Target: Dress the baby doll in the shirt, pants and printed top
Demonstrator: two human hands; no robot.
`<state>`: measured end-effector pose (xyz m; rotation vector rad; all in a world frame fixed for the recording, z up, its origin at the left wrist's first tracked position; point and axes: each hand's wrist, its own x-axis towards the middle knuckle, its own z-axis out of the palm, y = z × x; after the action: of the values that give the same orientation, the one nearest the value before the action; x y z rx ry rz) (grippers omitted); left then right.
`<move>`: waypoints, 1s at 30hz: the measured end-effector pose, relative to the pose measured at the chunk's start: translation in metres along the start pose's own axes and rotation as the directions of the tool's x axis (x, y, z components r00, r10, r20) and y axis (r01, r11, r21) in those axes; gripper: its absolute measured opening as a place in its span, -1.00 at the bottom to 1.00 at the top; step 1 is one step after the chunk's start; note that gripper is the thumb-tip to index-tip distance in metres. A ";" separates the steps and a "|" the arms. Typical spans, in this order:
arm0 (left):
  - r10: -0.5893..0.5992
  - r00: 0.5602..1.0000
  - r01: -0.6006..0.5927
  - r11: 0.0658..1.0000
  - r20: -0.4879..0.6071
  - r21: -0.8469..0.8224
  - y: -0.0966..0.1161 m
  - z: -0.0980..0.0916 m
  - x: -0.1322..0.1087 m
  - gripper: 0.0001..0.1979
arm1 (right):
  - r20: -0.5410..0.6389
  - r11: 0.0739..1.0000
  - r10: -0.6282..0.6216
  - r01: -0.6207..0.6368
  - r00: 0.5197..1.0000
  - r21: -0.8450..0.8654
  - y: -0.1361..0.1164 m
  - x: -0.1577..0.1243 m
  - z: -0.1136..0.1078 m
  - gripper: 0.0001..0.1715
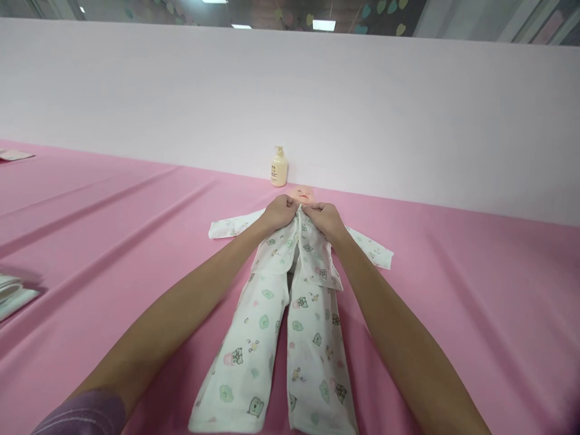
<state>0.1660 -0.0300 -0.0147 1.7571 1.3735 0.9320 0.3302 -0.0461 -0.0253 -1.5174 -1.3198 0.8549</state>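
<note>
A doll [303, 193] lies on its back, its face showing just beyond my hands. It wears a white printed top [277, 249] with both sleeves spread out to the sides. White trousers [258, 344] in the same print stretch toward me, the two legs apart. My left hand [281, 211] pinches the collar edge of the top on the left. Close beside it, my right hand [324, 219] pinches the collar on the right. The top's front edges meet at the neck and part lower down.
A cream pump bottle [279, 168] stands behind the doll against the white wall [290, 109]. Folded white cloth [16, 296] lies at the left on the pink sheet [136, 241], which has creases. A flat item [16, 155] is at the far left.
</note>
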 end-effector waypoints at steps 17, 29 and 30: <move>0.026 1.000 -0.025 0.999 -0.018 0.028 0.008 0.002 -0.010 -0.84 | -0.002 1.000 -0.001 0.001 1.000 0.001 -0.007 -0.008 0.002 -0.67; 0.070 0.988 -0.097 0.974 0.136 0.203 0.010 -0.025 -0.041 -0.73 | 0.245 0.900 -0.014 0.119 0.969 -0.420 -0.039 -0.075 -0.035 -0.35; 0.088 0.984 -0.123 0.964 0.154 0.234 0.010 -0.026 -0.045 -0.72 | 0.281 0.891 -0.008 0.134 0.960 -0.434 -0.037 -0.081 -0.036 -0.37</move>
<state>0.1405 -0.0730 0.0012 2.0569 1.3571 0.7006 0.3359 -0.1328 0.0159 -1.7300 -1.8664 0.7620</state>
